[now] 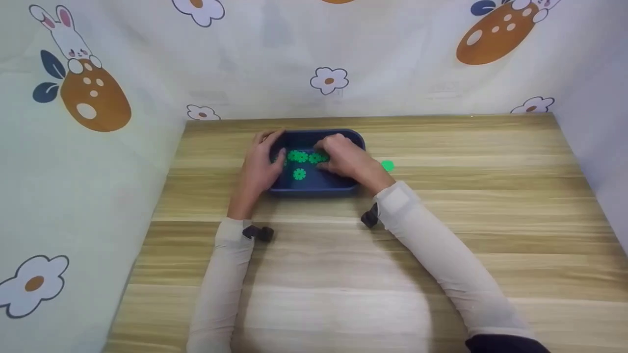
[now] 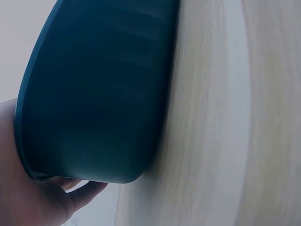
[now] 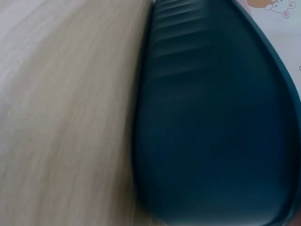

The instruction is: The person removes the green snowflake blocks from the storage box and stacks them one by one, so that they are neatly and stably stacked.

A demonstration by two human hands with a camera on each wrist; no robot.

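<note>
A dark blue tray-like box [image 1: 319, 188] with a raised rim stands on the table. Inside lie several flat green flower-shaped discs with notched edges [image 1: 299, 174]. My left hand [image 1: 260, 162] grips the box's left end, thumb over the inner side of the wall and fingers outside it. In the left wrist view, that hand's fingers [image 2: 87, 194] curve behind the box wall. My right hand [image 1: 346, 157] reaches over the right end into the box. Its thumb and forefinger are spread apart around some green discs at the bottom; its other fingers are hidden.
A round green piece [image 1: 387, 165] lies on the wooden table [image 1: 333, 274] beside the right wrist. Behind and to the left hangs a pale cloth [image 1: 265, 59] printed with flowers and rabbits. A plain pale wall [image 1: 598, 122] bounds the right side.
</note>
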